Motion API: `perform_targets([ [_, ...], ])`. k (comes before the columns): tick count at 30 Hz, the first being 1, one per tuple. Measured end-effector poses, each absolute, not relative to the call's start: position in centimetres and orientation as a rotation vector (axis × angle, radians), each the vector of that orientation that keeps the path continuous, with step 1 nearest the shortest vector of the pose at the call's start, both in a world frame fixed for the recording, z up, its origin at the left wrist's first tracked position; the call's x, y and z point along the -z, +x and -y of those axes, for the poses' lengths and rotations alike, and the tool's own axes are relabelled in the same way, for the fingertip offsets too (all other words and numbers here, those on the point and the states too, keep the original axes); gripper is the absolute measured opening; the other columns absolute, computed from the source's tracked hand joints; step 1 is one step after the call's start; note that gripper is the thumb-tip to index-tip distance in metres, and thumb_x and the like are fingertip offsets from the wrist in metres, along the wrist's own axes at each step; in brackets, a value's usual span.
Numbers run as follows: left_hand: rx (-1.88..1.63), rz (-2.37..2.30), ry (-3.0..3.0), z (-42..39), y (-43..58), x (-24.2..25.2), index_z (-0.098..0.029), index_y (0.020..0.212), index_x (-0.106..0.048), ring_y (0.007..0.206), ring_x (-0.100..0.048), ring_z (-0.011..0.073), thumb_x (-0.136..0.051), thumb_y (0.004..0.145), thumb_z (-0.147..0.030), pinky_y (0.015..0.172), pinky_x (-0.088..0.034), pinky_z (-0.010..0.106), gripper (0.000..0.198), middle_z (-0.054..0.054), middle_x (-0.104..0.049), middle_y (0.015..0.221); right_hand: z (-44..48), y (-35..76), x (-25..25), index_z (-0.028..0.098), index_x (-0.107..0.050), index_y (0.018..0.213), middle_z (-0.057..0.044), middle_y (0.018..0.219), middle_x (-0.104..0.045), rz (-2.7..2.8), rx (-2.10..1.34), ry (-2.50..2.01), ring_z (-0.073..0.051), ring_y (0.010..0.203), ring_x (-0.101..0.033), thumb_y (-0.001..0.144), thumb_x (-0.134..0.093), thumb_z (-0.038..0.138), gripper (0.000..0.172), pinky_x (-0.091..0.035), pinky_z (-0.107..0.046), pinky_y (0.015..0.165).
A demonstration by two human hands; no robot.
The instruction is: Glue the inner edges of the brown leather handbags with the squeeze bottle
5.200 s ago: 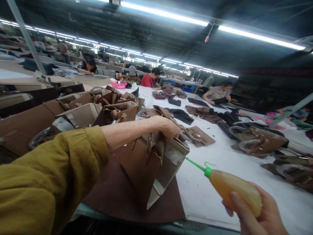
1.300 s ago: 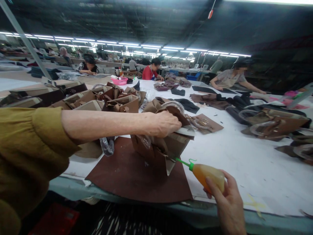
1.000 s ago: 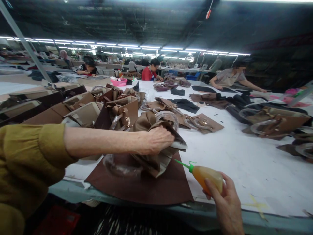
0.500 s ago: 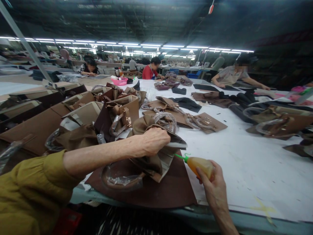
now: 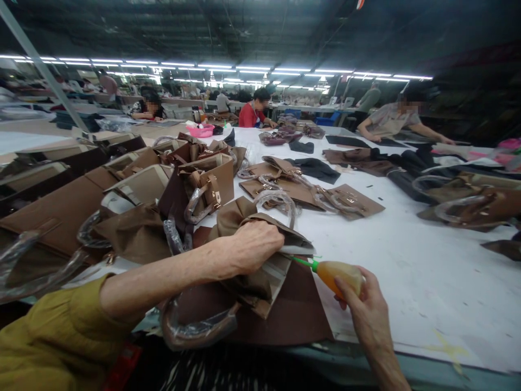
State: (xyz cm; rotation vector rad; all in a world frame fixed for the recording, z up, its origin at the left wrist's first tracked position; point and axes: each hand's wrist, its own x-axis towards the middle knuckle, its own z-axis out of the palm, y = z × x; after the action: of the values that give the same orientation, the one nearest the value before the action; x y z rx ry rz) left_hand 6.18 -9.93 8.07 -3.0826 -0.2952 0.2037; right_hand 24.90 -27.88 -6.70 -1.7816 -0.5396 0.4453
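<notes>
My left hand (image 5: 258, 244) is closed on the upper edge of a brown handbag (image 5: 252, 290), whose lining bunches up behind the wrist; the fingertips are hidden. One plastic-wrapped handle of this bag loops toward the table's front edge, another stands up behind it. In my right hand (image 5: 364, 298) is a soft squeeze bottle (image 5: 340, 277) of amber liquid, gripped by its rounded base. Its thin green nozzle points left and reaches the gap at the bag's open edge, just below my left hand. Under the bag lies a dark brown sheet (image 5: 301, 315).
Several brown handbags (image 5: 211, 187) crowd the left side. More flat bag pieces (image 5: 354, 203) lie beyond my hands, and another bag (image 5: 480, 195) is at the right. Dark cloth pieces (image 5: 411, 174) are behind it. Co-workers, one in a red top (image 5: 248, 115), work across the table.
The bottle's nozzle has moved from just outside the bag's edge into the gap there. The view has shifted slightly. Both hands keep their grips.
</notes>
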Motion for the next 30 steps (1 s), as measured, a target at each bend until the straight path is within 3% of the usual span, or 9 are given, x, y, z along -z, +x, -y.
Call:
perform_targets([
  [23,-0.327,0.412,-3.126,10.7,5.1,-7.5,-0.008,0.081,-0.062,0.067,-0.065,0.0216,-0.056,0.075,-0.001,0.06,-0.052,0.03,0.011,0.01,-0.066,0.074,29.3,24.0,6.0,0.019,-0.051,0.112,-0.001,0.075,-0.063,0.55,-0.552,-1.769,-0.019,0.05,-0.055,0.064,-0.074,0.06,0.067,-0.045,-0.031,0.044],
  [30,-0.285,0.411,-3.135,10.6,5.1,-7.6,-0.009,0.08,-0.062,0.066,-0.064,0.0206,-0.055,0.076,-0.001,0.063,-0.051,0.03,0.011,0.01,-0.065,0.072,28.5,24.5,6.4,0.02,-0.051,0.114,-0.004,0.086,-0.063,0.542,-0.515,-1.791,-0.023,0.057,-0.061,0.063,-0.075,0.061,0.069,-0.049,-0.034,0.049],
])
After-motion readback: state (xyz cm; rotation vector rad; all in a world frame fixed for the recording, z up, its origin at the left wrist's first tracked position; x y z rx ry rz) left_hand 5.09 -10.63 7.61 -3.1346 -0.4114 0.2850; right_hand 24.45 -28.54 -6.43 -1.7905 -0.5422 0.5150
